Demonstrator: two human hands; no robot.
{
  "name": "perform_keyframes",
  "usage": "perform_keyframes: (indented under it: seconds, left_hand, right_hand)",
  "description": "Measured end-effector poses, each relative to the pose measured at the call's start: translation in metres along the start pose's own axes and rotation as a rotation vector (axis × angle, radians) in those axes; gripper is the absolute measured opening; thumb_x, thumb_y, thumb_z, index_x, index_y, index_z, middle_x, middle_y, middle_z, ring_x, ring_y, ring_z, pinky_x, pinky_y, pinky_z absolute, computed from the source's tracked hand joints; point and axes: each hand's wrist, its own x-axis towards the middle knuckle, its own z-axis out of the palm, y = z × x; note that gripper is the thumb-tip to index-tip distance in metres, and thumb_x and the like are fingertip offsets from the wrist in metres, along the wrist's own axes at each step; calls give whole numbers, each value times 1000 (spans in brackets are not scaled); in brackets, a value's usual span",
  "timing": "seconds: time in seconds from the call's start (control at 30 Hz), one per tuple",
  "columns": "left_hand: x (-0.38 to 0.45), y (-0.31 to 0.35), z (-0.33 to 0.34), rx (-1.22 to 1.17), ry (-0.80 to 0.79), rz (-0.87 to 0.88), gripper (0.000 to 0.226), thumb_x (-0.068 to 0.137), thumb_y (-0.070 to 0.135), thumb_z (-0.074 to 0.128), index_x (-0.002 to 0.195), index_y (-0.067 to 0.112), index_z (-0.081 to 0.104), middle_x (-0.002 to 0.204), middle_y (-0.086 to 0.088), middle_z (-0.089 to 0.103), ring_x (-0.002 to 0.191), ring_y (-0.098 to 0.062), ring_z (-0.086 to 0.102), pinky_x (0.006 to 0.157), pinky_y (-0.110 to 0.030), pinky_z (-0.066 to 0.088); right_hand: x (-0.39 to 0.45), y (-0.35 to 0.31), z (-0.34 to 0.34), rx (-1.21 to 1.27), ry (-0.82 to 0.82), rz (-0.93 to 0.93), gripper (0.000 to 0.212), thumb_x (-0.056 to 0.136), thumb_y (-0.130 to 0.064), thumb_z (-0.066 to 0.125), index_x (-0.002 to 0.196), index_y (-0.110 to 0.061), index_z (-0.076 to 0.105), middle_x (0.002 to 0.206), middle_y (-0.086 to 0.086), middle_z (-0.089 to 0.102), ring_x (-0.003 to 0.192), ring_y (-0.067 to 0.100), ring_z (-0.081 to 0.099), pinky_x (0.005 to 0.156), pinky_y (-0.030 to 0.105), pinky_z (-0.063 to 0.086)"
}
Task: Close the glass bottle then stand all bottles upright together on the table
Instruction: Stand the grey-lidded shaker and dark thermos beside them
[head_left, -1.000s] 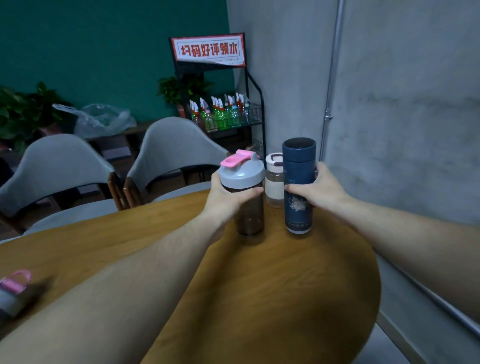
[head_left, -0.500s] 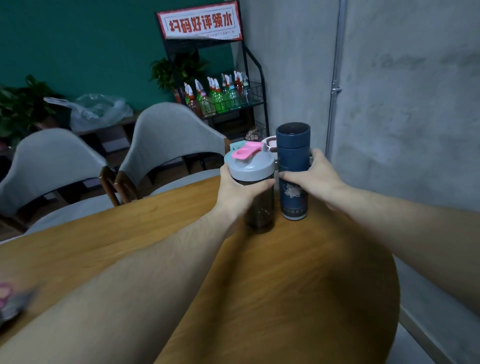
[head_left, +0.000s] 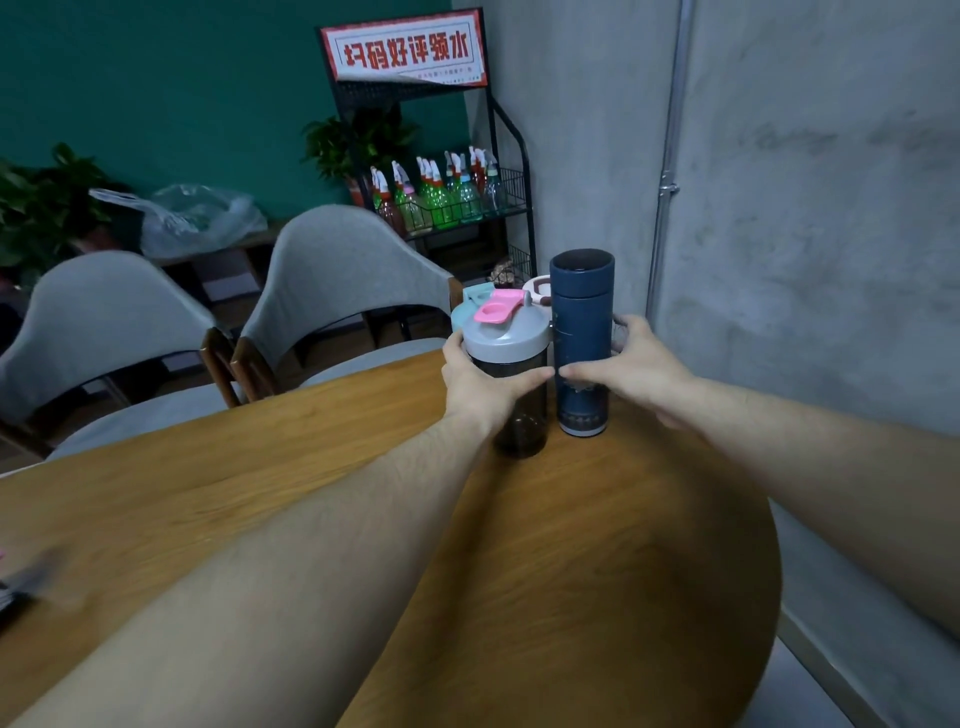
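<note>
On the far end of the wooden table (head_left: 597, 571), my left hand (head_left: 480, 387) grips a dark shaker bottle (head_left: 519, 431) with a grey lid and a pink flip cap. It stands upright. My right hand (head_left: 641, 371) holds a tall navy blue flask (head_left: 582, 353), thumb in front and fingers behind; the flask stands upright, touching the shaker. Just behind them I see a white bottle lid with a brown ring (head_left: 537, 286) and a teal lid (head_left: 474, 293); their bodies are hidden.
Two grey chairs (head_left: 337, 275) stand at the table's far side. A black wire rack (head_left: 457, 202) of spray bottles stands by the concrete wall (head_left: 805, 234) on the right. A blurred dark object (head_left: 18, 587) lies at the table's left edge.
Both hands have slid the shaker and the blue flask farther away and closer together, up against the bottles behind. The gap between the two has closed.
</note>
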Motion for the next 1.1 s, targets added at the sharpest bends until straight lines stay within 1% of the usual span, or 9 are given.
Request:
perform_keyframes:
  seconds: [0.07, 0.17, 0.23, 0.37, 0.53, 0.77, 0.87, 1.0, 1.1]
  left_hand:
    - [-6, 3, -5, 24, -12, -52, 128, 63, 32, 97, 159, 30, 13, 161, -7, 31, 148, -30, 34, 118, -54, 36]
    - [-21, 5, -27, 57, -36, -89, 122, 68, 33, 94, 159, 33, 14, 165, -8, 25, 148, -34, 33, 116, -58, 37]
    - [-32, 4, -50, 61, -48, -90, 109, 74, 36, 89, 158, 34, 19, 164, -8, 27, 146, -34, 37, 115, -58, 40]
    - [-58, 1, -113, 62, -36, -130, 76, 89, 37, 76, 152, 31, 33, 153, -7, 42, 132, -30, 52, 107, -52, 49]
    - [-98, -8, -202, 81, -9, -161, 49, 96, 31, 69, 139, 26, 48, 137, -4, 53, 115, -23, 62, 90, -41, 56]
    - [-149, -24, -324, 278, 119, -81, 31, 98, 29, 65, 128, 23, 57, 117, -7, 65, 93, -18, 63, 69, -28, 48]
    - [-164, -34, -378, 346, 182, -64, 27, 97, 27, 66, 123, 22, 59, 110, -10, 65, 87, -15, 59, 69, -26, 47]
    - [-178, -49, -452, 375, 314, -86, 25, 97, 27, 67, 120, 22, 59, 107, -12, 67, 92, -23, 66, 72, -29, 52]
    - [-184, -61, -508, 413, 449, -101, 22, 97, 26, 65, 118, 22, 57, 101, -9, 67, 84, -20, 65, 69, -30, 51]
  right_hand:
    - [-9, 2, 0, -58, 18, 47, 94, 78, -27, 86, 150, -17, 26, 147, 15, 48, 126, 30, 55, 93, 38, 51]
    - [-29, -1, 2, -136, -25, 131, 64, 82, -27, 82, 129, -16, 40, 123, 12, 56, 100, 22, 60, 73, 34, 55]
    - [-45, -7, 7, -151, -85, 163, 49, 84, -27, 79, 119, -16, 46, 116, 9, 58, 101, 23, 60, 76, 39, 59]
    - [-78, -33, 31, -148, -168, 122, 35, 85, -29, 78, 107, -22, 52, 111, 7, 63, 101, 24, 66, 78, 40, 62]
    - [-115, -81, 82, -159, -287, 53, 33, 88, -30, 75, 110, -23, 52, 112, 6, 60, 99, 22, 65, 77, 38, 61]
    - [-156, -145, 181, -251, -409, -82, 30, 92, -36, 69, 115, -25, 53, 112, 5, 62, 99, 23, 66, 80, 39, 62]
    - [-168, -170, 229, -286, -463, -111, 29, 93, -38, 67, 115, -26, 53, 112, 4, 61, 97, 22, 67, 78, 37, 62]
    - [-182, -200, 296, -297, -549, -110, 30, 93, -42, 65, 116, -27, 53, 113, 4, 61, 97, 23, 68, 79, 39, 63]
    - [-193, -220, 346, -299, -599, -112, 36, 93, -47, 63, 119, -27, 49, 113, 5, 61, 94, 22, 69, 80, 42, 63]
